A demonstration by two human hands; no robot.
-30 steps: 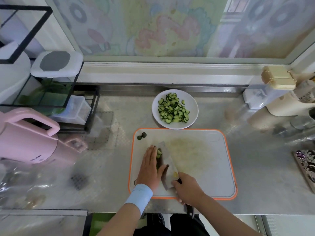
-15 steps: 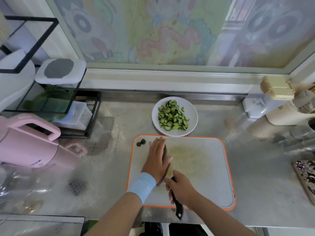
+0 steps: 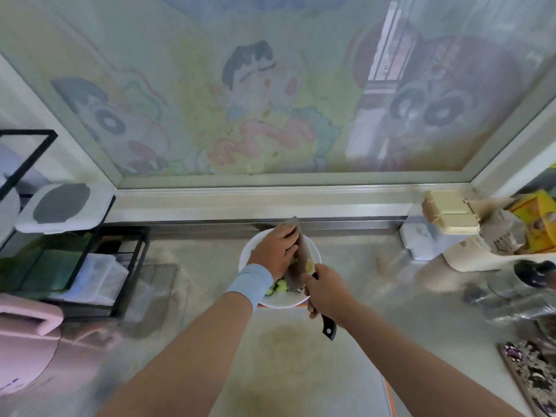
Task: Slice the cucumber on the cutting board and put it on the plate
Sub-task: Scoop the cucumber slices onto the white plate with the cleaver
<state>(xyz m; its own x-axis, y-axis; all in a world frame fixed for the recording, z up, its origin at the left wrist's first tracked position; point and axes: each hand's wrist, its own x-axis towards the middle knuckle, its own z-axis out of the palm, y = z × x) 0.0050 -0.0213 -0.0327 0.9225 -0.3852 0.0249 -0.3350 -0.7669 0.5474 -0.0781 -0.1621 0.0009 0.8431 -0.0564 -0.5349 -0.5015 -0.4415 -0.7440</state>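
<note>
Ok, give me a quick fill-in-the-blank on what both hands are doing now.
The right hand grips the ____ by its black handle. The left hand lies flat against the blade, over the white ____. Green ____ slices show beneath the left wrist.
Missing: knife; plate; cucumber.

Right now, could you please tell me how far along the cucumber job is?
Done: cucumber slices lie on the plate. In hand: the right hand grips the knife, blade tilted over the plate, the left hand pressed against it, seemingly sweeping a batch off. Left: emptying the blade; the visible part of the cutting board shows no cucumber.
</note>
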